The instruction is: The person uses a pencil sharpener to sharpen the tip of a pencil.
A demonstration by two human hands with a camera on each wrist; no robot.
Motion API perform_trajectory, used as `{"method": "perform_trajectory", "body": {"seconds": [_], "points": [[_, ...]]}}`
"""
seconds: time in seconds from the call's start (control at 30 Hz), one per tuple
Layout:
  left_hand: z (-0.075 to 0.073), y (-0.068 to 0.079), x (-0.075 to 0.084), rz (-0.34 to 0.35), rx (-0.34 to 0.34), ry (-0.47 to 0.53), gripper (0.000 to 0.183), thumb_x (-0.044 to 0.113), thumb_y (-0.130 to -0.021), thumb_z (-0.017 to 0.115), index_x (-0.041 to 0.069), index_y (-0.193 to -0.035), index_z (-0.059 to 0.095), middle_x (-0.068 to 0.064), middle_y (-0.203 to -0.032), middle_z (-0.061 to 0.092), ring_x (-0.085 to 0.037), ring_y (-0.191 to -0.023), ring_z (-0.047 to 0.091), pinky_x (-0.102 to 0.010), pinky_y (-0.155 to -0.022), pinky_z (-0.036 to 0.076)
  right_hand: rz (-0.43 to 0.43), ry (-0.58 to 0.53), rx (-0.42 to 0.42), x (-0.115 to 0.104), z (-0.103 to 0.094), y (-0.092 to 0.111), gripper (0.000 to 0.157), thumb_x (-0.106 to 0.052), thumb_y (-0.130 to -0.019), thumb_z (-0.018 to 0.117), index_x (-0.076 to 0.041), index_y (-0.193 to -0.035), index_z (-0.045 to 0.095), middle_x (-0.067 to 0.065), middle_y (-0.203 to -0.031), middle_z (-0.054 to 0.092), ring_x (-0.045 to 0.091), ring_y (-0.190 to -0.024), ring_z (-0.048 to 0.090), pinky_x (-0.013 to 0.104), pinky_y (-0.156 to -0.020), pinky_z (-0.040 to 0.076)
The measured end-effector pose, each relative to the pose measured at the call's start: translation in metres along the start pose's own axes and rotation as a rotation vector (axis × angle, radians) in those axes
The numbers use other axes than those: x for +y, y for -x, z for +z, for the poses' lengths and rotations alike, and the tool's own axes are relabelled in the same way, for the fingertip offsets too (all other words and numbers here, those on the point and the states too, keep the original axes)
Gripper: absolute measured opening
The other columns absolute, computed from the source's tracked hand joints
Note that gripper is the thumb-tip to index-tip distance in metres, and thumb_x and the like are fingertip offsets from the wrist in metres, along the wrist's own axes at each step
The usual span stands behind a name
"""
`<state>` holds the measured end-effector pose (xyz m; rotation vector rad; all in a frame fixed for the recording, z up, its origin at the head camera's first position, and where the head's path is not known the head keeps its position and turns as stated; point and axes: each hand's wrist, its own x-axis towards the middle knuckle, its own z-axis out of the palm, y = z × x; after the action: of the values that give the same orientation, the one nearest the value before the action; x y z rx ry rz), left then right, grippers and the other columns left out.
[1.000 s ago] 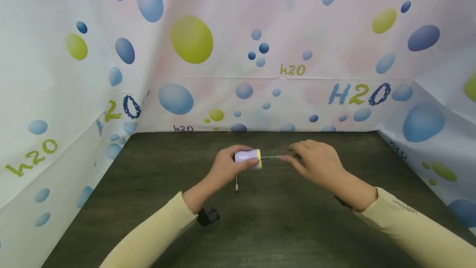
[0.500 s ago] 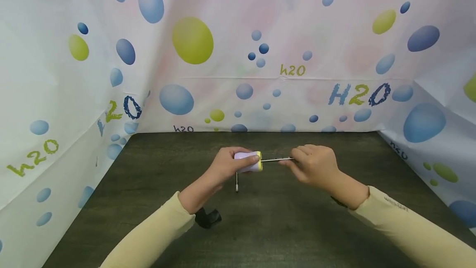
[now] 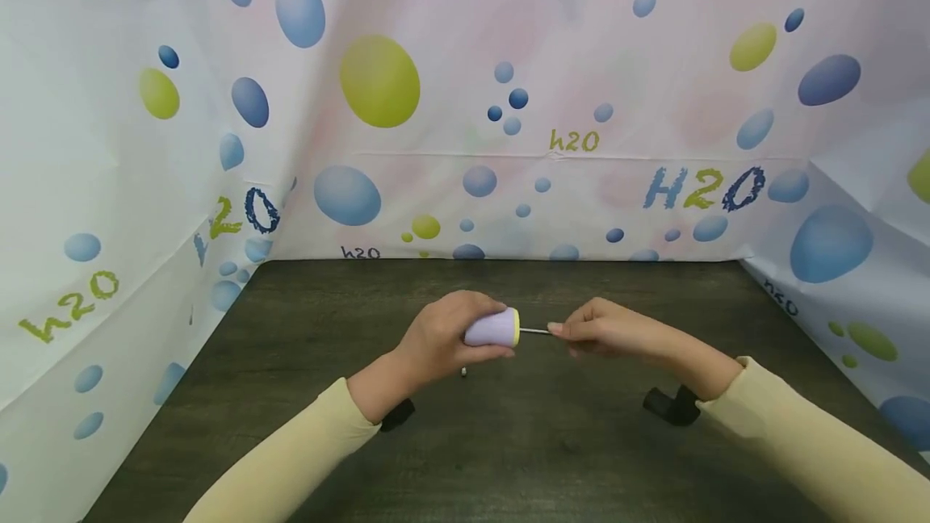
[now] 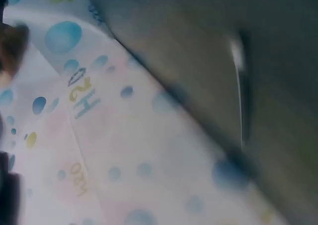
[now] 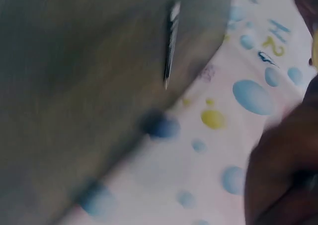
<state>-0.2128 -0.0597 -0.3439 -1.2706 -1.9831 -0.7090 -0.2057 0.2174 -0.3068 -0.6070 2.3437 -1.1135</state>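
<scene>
In the head view my left hand point(image 3: 436, 333) grips a lilac pencil sharpener point(image 3: 492, 329) with a yellow rim, held sideways above the table. A thin pencil point(image 3: 535, 332) runs level into its yellow end. My right hand point(image 3: 606, 325) pinches the outer part of that pencil between thumb and fingers. A second pencil point(image 5: 171, 43) lies on the table; in the head view only its pale end point(image 3: 463, 372) shows below the left hand. Both wrist views are blurred, with the right hand point(image 5: 283, 170) dark at the edge of its own view.
The dark wooden table point(image 3: 552, 458) ends at a white sheet point(image 3: 436, 135) printed with blue and green spots, which rises behind and at both sides. Black wrist-worn devices sit under the left wrist point(image 3: 398, 416) and the right wrist point(image 3: 672, 406).
Both hands have come slightly down, and the sharpener has shifted a little right. The right hand's loose fingers have closed and turned on the pencil. Less pencil shows between the hands.
</scene>
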Motion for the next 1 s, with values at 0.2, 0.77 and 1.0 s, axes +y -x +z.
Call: {"method": "perform_trajectory", "body": {"seconds": [0.2,0.77,1.0], "points": [[-0.003,-0.009,-0.002,-0.939,-0.125,0.606,0.038,0.025,-0.092,0.075,0.001,-0.122,0.072,-0.015,-0.105,0.073,-0.013,-0.079,0.065,-0.024,-0.069,0.054,-0.583,0.893,0.715,-0.003,0.012,-0.003,0.063,-0.060,-0.105,0.034,-0.009,-0.094,0.069,0.000,-0.070,0.059,0.014,-0.058,0.051,0.029,-0.052,0.041],[-0.005,-0.016,0.004,-1.262,-0.235,0.952,0.047,0.029,-0.101,0.062,-0.011,-0.125,0.064,-0.013,-0.094,0.070,-0.012,-0.070,0.070,-0.030,-0.074,0.062,-0.883,1.105,0.953,-0.007,0.009,-0.013,0.063,-0.055,-0.109,0.033,-0.016,-0.060,0.045,-0.006,-0.047,0.034,0.006,-0.040,0.028,0.022,-0.041,0.017],[0.005,-0.006,0.008,-0.496,-0.104,0.234,0.045,0.025,-0.078,0.090,0.003,-0.113,0.073,-0.012,-0.105,0.075,-0.018,-0.083,0.069,-0.025,-0.069,0.057,-0.116,0.274,0.210,-0.009,0.001,-0.006,0.056,-0.047,-0.105,0.052,-0.020,-0.058,0.040,-0.011,-0.052,0.026,0.004,-0.047,0.020,0.023,-0.049,0.019]]}}
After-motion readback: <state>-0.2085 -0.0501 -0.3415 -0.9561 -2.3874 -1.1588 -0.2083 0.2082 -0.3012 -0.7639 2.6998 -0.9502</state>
